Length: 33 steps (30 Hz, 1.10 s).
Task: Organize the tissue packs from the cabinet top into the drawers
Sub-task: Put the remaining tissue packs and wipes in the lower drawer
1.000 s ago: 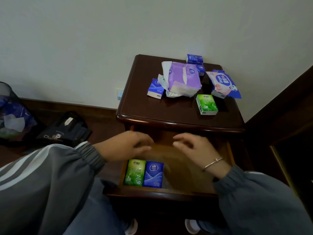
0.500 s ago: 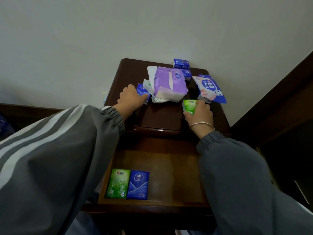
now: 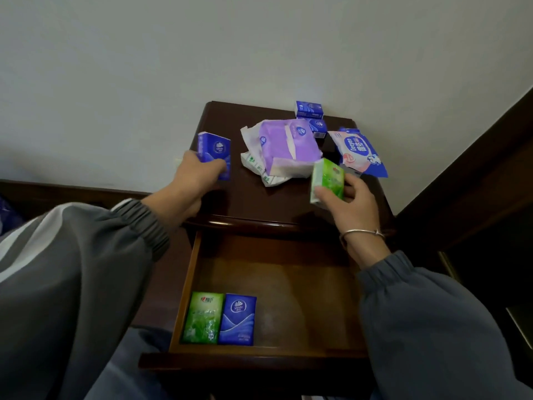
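My left hand (image 3: 191, 183) grips a blue tissue pack (image 3: 215, 153), lifted above the left side of the dark wooden cabinet top (image 3: 259, 203). A green tissue pack (image 3: 328, 180) is raised over the right side, held in my right hand (image 3: 350, 206). On the top lie a large purple tissue pack (image 3: 284, 145), a white-and-blue wipes pack (image 3: 359, 150) and two small blue packs (image 3: 309, 109) at the back. The open drawer (image 3: 288, 284) below holds a green pack (image 3: 203, 317) and a blue pack (image 3: 238, 319) side by side at its front left.
The cabinet stands against a white wall (image 3: 230, 47). Dark wooden furniture (image 3: 476, 168) rises close on the right. My grey sleeves and knees fill the lower edges of the view, right in front of the drawer.
Both hands went from the drawer up to the cabinet top. The left closed on a blue pack and the right on a green pack, and both packs are now lifted.
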Available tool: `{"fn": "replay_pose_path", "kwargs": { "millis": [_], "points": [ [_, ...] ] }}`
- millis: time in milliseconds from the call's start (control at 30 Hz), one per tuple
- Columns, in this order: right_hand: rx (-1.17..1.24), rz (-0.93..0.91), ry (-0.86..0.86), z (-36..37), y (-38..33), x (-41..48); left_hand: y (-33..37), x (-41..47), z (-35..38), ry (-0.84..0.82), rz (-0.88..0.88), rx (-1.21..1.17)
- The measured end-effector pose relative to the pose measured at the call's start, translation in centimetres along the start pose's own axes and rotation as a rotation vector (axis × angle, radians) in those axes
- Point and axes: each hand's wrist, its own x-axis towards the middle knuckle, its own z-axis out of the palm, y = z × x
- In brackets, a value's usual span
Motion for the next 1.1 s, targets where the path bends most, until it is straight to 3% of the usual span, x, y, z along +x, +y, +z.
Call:
{"fn": "replay_pose_path", "kwargs": {
  "millis": [100, 200, 267, 367, 433, 533, 667, 900, 967, 1100],
  "points": [
    [0.107, -0.075, -0.093, 2.2, -2.6, -1.4, -0.1, -2.5, 1.5, -0.307, -0.036, -0.077],
    [-0.006, -0.166, -0.111, 4.4, -5.0, -2.1, 0.1, -3.7, 3.0, -0.63, -0.082, -0.202],
    [-0.082, -0.188, -0.199, 5.1, -5.8, -2.1, 0.2, -3.4, 3.4, -0.705, -0.094, -0.257],
    [-0.013, -0.18, -0.413, 5.1, -5.9, -1.8, -0.1, -2.6, 3.2, -0.596, -0.103, -0.287],
    [-0.057, -0.242, -0.364, 4.8, -5.5, -0.6, -0.5, -2.1, 3.0, -0.498, -0.076, -0.297],
    [-0.375, -0.327, -0.211, 4.9, -4.7, 3.7, -0.5, -1.1, 2.1, -0.384, 0.028, -0.358],
    [-0.756, -0.269, -0.432, 6.6, -3.8, 7.1, 0.2, 0.0, 0.7, -0.261, 0.125, -0.397],
    [-0.832, -0.419, -0.696, 8.9, -4.0, 4.5, 0.7, 1.5, 0.4, -0.363, 0.177, -0.397],
    [-0.763, -0.41, -0.626, 8.0, -4.5, 5.5, 0.4, 2.0, 0.7, -0.328, 0.18, -0.342],
    [-0.616, -0.474, -0.224, 6.7, -5.0, 11.0, -0.3, 3.0, 1.2, -0.255, 0.19, -0.236]
  ]
}}
